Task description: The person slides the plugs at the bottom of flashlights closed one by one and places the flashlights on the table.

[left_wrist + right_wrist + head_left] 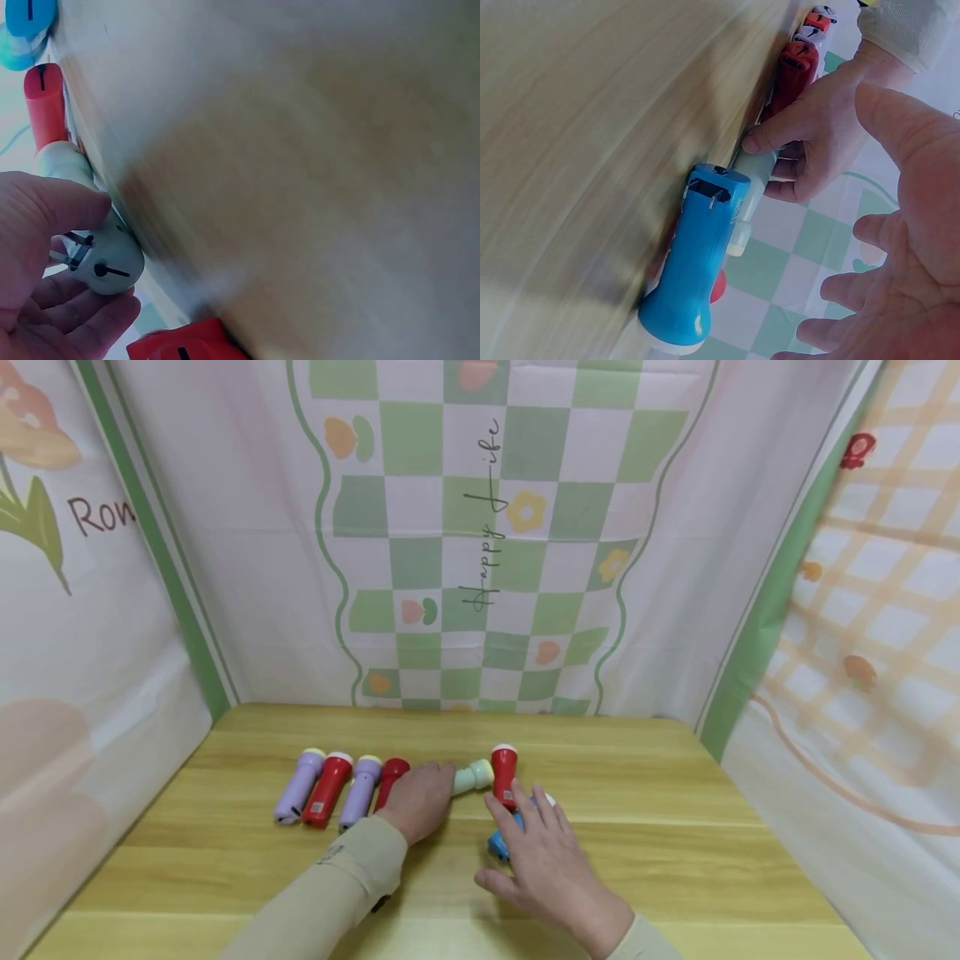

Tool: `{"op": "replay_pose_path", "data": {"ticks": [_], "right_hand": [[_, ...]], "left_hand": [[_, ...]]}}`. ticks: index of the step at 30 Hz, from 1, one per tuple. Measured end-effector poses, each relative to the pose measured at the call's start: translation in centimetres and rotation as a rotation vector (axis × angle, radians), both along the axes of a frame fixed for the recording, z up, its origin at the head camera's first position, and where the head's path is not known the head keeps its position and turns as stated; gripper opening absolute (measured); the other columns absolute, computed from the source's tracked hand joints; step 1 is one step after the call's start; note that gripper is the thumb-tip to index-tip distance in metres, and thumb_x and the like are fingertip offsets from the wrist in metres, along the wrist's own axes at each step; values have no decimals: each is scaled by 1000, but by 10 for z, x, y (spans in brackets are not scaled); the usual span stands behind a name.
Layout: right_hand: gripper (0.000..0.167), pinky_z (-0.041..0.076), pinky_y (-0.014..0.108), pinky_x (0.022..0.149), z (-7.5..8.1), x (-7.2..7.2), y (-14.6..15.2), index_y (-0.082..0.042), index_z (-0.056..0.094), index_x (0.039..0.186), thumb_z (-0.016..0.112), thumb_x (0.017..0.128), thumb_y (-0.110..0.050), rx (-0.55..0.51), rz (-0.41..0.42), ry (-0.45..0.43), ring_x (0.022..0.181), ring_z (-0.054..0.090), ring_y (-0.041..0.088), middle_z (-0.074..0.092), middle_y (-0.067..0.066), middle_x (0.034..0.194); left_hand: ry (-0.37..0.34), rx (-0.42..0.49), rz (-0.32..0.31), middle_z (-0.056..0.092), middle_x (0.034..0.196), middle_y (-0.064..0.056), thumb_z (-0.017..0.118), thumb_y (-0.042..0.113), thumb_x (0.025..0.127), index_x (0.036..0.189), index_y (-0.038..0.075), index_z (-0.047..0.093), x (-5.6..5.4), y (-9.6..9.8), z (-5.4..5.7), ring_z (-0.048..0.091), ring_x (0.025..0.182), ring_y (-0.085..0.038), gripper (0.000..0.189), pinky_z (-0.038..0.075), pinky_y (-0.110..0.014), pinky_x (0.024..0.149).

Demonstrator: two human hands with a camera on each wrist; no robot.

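Note:
My left hand [422, 800] grips a pale green flashlight [472, 778] by its tail end, thumb on one side and fingers round the other. The flashlight lies sideways, its head pointing right, close to a red flashlight [504, 772]. Over a blue flashlight [498, 845] hovers my right hand [543, 864], fingers spread and nothing held. In the right wrist view the whole blue flashlight [694, 262] shows beside the palm, with a wrist-strap slot at its tail. Another red flashlight [390, 772] is partly hidden behind the left hand.
Left of the hands, a lavender flashlight [302, 783], a red one and a second lavender flashlight [362, 792] lie side by side in a slanted row. They rest on a wooden table [660, 793]. Patterned curtains [487, 527] enclose its back and sides.

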State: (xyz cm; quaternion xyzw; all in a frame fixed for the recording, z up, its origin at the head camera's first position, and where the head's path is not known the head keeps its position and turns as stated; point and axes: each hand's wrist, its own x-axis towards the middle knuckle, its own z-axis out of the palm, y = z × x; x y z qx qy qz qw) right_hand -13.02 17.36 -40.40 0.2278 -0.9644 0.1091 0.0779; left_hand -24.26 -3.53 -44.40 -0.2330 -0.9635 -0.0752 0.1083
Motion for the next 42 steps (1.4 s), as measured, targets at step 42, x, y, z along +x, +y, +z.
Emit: {"op": "replay_pose_path", "data": {"ticks": [42], "right_hand": [[91,31,72,117,4,3,-3,-20,36,162,74,90,-59,3,1,35,148,30,58,31,25,166]], "left_hand": [[132,-17,-70,58,78,-2,73,17,89,93,9,61,26,-16,19,52,62,-16,15,50,-31,54]]}}
